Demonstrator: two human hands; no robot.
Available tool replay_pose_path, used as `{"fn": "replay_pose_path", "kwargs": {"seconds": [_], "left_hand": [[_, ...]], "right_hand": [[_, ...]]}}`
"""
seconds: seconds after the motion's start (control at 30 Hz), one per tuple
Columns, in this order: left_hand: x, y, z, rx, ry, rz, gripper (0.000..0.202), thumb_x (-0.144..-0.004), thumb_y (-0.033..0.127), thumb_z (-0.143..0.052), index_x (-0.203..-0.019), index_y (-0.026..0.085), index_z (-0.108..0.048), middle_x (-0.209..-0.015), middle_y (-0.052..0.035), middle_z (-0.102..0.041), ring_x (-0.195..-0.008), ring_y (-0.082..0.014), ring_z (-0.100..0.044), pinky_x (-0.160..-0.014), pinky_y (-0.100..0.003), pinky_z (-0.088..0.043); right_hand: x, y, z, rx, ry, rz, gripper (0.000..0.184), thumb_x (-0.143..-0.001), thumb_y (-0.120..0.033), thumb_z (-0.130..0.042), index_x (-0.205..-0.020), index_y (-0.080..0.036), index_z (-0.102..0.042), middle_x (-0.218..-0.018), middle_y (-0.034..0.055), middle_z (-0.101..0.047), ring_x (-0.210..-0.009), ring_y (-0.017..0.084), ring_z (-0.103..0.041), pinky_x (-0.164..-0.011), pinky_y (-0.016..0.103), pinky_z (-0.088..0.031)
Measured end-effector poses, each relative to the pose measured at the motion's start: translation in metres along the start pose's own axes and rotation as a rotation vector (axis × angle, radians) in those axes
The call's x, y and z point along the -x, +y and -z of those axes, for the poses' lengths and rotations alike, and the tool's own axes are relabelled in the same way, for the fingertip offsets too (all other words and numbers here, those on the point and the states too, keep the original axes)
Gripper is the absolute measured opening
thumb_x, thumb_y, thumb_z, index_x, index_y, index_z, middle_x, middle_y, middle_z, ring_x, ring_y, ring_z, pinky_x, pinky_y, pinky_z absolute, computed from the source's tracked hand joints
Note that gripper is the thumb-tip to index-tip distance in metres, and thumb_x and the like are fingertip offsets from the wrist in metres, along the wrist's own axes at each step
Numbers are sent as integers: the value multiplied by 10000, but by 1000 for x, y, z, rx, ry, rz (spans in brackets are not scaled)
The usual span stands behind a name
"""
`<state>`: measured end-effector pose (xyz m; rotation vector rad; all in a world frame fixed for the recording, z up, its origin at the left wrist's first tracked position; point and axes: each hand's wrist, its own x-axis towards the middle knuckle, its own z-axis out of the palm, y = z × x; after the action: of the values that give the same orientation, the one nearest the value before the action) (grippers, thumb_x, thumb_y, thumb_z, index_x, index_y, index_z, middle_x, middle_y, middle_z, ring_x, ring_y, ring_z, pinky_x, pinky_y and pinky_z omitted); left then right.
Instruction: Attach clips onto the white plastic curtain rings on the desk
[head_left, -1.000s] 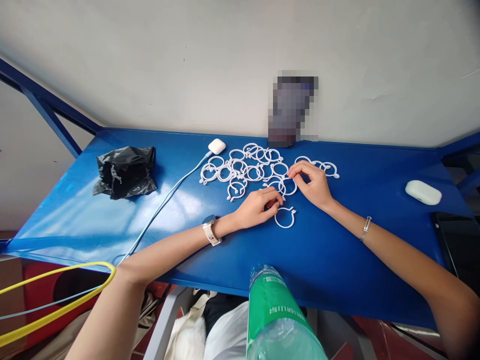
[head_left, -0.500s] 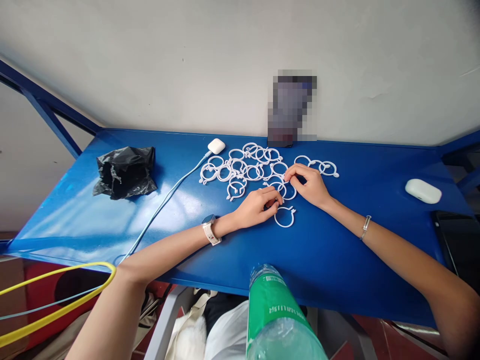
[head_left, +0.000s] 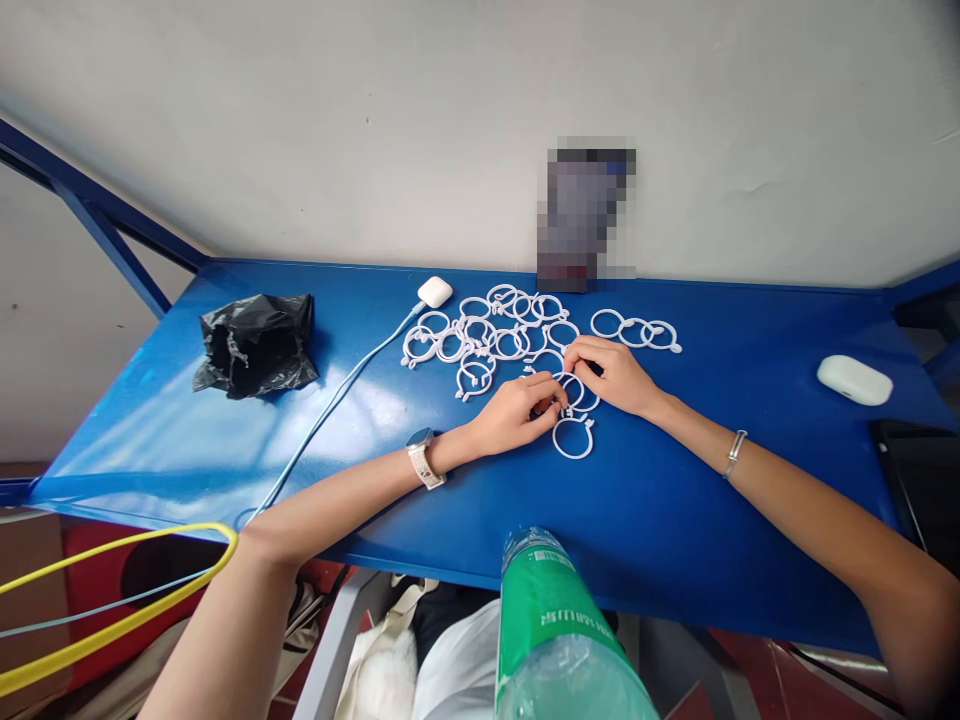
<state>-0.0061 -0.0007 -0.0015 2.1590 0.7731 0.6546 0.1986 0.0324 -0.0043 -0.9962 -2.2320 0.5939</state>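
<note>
A heap of several white plastic rings [head_left: 487, 340] lies on the blue table [head_left: 675, 500] near the wall. My left hand [head_left: 517, 412], with a watch on its wrist, rests on the table, its fingers pinched on a white ring. My right hand [head_left: 611, 375], bracelet on the wrist, pinches the same linked rings [head_left: 574, 392] from the right. One more ring [head_left: 573, 438] lies flat just in front of both hands, joined to that chain. A short row of three rings [head_left: 636, 332] lies behind my right hand.
A crumpled black plastic bag [head_left: 255, 343] sits at the left. A small white case [head_left: 434, 292] with a pale cable [head_left: 330, 405] lies behind the heap. Another white earbud case [head_left: 853, 380] is at the right. A green-labelled bottle [head_left: 551, 630] stands close in front; a yellow hoop [head_left: 120, 600] lower left.
My right hand has drawn nearer and leftwards, from the back of the heap towards my left hand. The left hand has stayed in place.
</note>
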Motion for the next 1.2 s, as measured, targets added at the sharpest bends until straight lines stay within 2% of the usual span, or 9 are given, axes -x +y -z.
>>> {"fn": "replay_pose_path", "kwargs": {"seconds": [1.2], "left_hand": [[-1, 3, 1, 37, 3, 10, 144, -880, 156, -463, -884, 158, -607, -765, -5, -553, -641, -110, -507, -623, -222, -420]], "right_hand": [[0, 2, -1, 17, -32, -1, 233, -855, -72, -406, -715, -203, -538, -754, 16, -600, -698, 154, -569, -638, 283, -453]]}}
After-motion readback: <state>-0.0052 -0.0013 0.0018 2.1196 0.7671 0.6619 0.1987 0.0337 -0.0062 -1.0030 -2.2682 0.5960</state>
